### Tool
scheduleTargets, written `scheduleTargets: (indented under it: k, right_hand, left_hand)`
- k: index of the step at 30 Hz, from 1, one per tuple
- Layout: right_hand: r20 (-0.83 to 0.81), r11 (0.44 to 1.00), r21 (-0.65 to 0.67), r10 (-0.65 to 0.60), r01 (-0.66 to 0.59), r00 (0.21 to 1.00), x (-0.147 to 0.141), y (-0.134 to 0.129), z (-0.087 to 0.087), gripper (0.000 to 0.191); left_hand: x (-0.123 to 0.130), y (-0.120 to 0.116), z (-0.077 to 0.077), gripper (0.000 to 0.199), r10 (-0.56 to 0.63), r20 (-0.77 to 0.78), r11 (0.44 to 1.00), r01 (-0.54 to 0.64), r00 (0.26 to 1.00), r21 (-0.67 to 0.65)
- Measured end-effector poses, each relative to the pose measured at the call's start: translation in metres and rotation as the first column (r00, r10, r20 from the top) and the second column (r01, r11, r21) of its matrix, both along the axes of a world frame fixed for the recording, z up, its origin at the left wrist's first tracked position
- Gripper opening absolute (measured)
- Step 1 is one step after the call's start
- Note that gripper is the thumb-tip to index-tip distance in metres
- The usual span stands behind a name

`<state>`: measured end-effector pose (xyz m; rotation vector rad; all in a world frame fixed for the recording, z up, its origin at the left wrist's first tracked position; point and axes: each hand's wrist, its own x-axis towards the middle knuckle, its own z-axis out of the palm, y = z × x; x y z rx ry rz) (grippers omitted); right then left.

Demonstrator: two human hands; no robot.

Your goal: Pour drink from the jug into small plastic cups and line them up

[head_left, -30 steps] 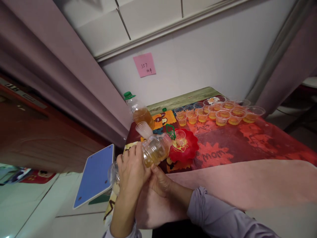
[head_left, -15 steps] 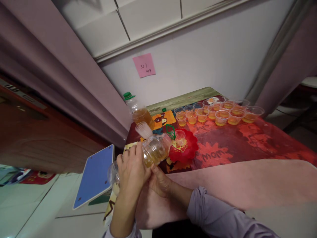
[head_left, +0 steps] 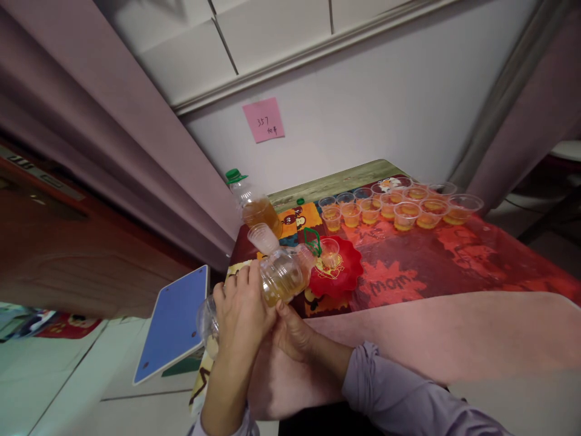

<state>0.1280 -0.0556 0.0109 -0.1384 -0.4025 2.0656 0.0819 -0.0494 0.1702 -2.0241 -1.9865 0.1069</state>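
A clear plastic bottle (head_left: 282, 281) with yellow-orange liquid and a green ring handle (head_left: 313, 241) lies tilted almost level, its neck pointing right. My left hand (head_left: 242, 306) is wrapped over its upper side near the base. Underneath, my right hand (head_left: 293, 336) grips it with the thumb against its side. The bottle's mouth is at a clear plastic cup (head_left: 330, 253), which stands on a red scalloped plate (head_left: 349, 278). Whether liquid is flowing I cannot make out. Close behind the bottle is a stack of clear cups (head_left: 264, 238).
Several clear cups (head_left: 406, 216) with a little orange liquid stand in rows at the back right. A second bottle (head_left: 261, 213), green-capped and part full, is at the back left. A small green cap (head_left: 300, 201) lies by the wall. A blue board (head_left: 175, 324) is left of the table.
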Motion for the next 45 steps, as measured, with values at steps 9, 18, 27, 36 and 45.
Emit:
scheduleTargets:
  k: [9,18,27,36,45]
  right_hand:
    - [0.009,1.0,0.003,0.005,-0.005,1.0,0.0003,-0.0005,0.0007,0.074]
    - [-0.01,1.0,0.001,-0.004,0.004,1.0,-0.0009,-0.0007,-0.0004,0.077]
    - [-0.009,1.0,0.002,-0.007,0.007,1.0,-0.0021,-0.0005,-0.0013,0.075]
    - [0.002,1.0,0.009,-0.005,0.005,1.0,-0.0026,0.0002,-0.0035,0.076]
    - [0.016,1.0,0.027,-0.002,0.002,1.0,-0.0023,0.0002,-0.0037,0.074]
  left_hand:
    - [0.0022,-0.0014,0.0027,0.068,0.017,-0.007,1.0,-0.018,1.0,-0.01]
    - [0.0029,-0.0009,0.0033,0.069,0.031,0.0,0.999,-0.031,1.0,-0.029]
    - [0.002,-0.0012,0.0027,0.067,0.006,0.013,1.0,-0.006,1.0,-0.004]
    - [0.0006,-0.001,-0.0002,0.068,-0.014,0.028,1.0,0.013,1.0,0.028]
    - [-0.0019,0.0007,-0.0025,0.071,-0.009,0.026,1.0,0.009,1.0,0.013]
